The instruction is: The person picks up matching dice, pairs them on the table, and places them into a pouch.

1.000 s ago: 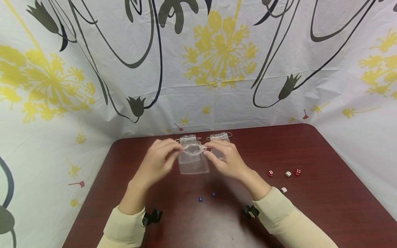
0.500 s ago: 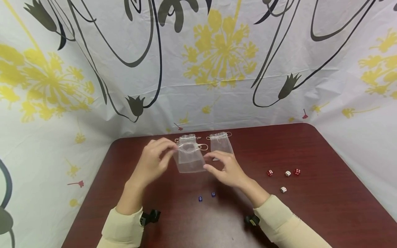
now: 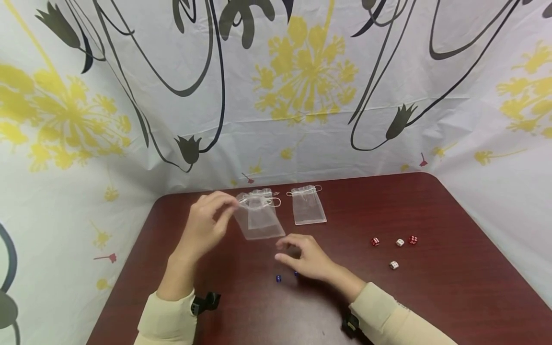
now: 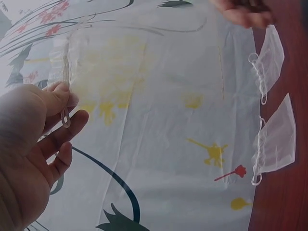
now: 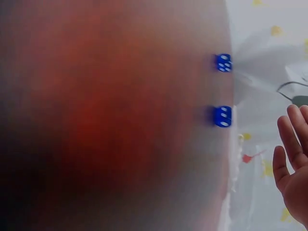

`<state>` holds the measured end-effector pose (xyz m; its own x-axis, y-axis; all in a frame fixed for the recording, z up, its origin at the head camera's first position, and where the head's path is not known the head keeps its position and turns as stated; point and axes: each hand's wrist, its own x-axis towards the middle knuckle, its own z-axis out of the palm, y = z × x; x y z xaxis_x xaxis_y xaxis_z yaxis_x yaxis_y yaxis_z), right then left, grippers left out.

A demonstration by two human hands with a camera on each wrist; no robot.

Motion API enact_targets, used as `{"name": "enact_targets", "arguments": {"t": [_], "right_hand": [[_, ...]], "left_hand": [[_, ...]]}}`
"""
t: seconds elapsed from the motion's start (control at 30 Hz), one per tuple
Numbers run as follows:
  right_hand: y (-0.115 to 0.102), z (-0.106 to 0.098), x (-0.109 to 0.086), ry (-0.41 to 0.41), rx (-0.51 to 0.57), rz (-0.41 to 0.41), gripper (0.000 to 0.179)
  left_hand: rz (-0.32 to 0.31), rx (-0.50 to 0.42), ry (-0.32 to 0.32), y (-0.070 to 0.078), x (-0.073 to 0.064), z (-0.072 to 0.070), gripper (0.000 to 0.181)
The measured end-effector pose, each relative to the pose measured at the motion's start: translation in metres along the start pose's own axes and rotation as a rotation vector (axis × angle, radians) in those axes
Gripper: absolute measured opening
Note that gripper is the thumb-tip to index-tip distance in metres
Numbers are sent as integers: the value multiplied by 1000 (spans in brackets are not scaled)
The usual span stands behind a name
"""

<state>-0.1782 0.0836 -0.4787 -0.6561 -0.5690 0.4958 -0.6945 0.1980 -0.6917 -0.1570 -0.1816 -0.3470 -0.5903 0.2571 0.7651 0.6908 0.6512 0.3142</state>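
My left hand [image 3: 207, 220] pinches the rim of a sheer white drawstring pouch [image 3: 266, 234] between thumb and fingers. The pouch hangs with its mouth spread, and a cord loop sticks out to the right. In the left wrist view, thumb and forefinger grip the pouch [image 4: 74, 62] at its corded edge. My right hand [image 3: 308, 258] holds nothing, its fingers loosely bent above the table. Close below it lie two small blue dice, one blue die [image 3: 278, 278] in plain sight and the other blue die [image 3: 296, 273] partly hidden by the hand.
Behind the held pouch, a similar pouch [image 3: 269, 191] lies flat, partly overlapped. Another pouch [image 3: 309, 211] lies right of it. Two red dice [image 3: 375, 241] and two white dice [image 3: 394, 264] lie on the right of the dark red table [image 3: 431, 297]. A patterned cloth [image 3: 327, 148] hangs behind.
My right hand has let go of the pouch rim and moved down toward the blue dice. The left hand, still pinching the pouch, has shifted slightly left.
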Motion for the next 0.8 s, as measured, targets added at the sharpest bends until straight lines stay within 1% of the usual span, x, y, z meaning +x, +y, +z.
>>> {"name": "enact_targets", "arguments": {"t": [0.17,0.27,0.47,0.63,0.8], "right_hand": [[4,9,-6,-36,46,47,25],[4,12,-8,-68,57,53,27],[7,20,-11,-130,21,2,26],[8,26,-15,-185,-33,-53,27],[7,27,-15,-251,-114,-62,32]], "left_hand": [[-1,-1,14,-4,-2,-1,20],[-1,-6,11,-5,-2,-1,20],[-12,-6,-2,-4,-5,-2,20],[-18,-1,-12,-3,-6,-2,19],[-11,-3,-11,-3,-6,-2,20]]}}
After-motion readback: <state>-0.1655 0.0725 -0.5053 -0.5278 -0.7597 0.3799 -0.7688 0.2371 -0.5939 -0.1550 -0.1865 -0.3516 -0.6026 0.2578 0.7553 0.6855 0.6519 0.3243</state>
